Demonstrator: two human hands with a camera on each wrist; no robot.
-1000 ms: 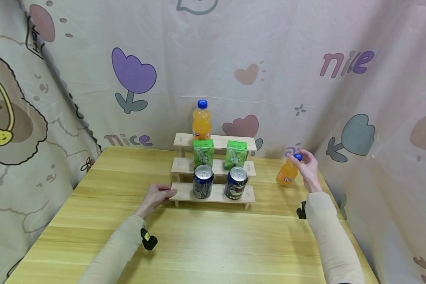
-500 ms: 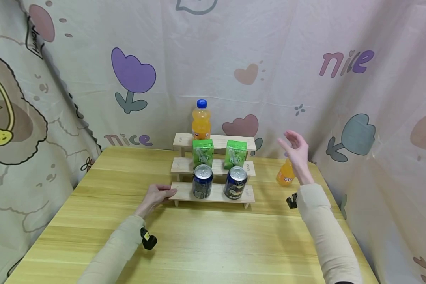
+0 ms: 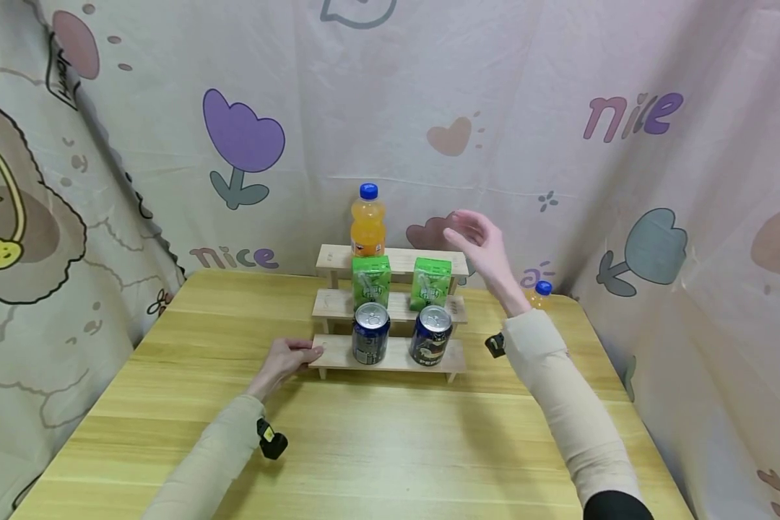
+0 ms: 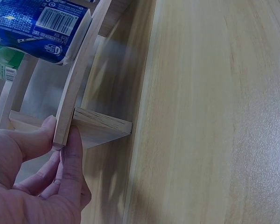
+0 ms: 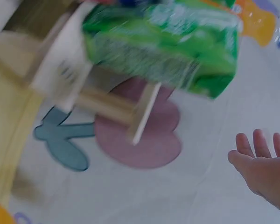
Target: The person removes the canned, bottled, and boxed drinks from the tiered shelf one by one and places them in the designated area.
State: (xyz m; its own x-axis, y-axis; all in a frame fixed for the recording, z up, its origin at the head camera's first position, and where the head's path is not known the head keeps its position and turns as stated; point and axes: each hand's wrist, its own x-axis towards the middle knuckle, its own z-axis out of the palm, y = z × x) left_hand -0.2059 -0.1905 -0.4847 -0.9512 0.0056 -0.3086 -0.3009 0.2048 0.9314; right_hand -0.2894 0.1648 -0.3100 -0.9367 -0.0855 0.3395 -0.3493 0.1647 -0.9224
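Note:
My left hand (image 3: 286, 365) pinches the left end of the lowest board of a three-step wooden display rack (image 3: 329, 354). In the left wrist view the thumb lies on the board's upper face and the fingers underneath. My right hand (image 3: 484, 245) is in the air by the rack's top right end, holding nothing, fingers loosely bent. An orange soda bottle (image 3: 367, 224) with a blue cap stands on the top step. Two green drink cartons (image 3: 371, 280) are on the middle step, and two dark blue cans (image 3: 371, 334) on the lowest.
A second orange soda bottle (image 3: 541, 295) stands on the wooden table (image 3: 390, 448) at the back right, mostly hidden behind my right forearm. A patterned curtain (image 3: 338, 115) hangs right behind the table and along both sides.
My right hand has let go of the right bottle's cap and moved up and left to the rack's top right end. My left hand keeps its grip on the rack.

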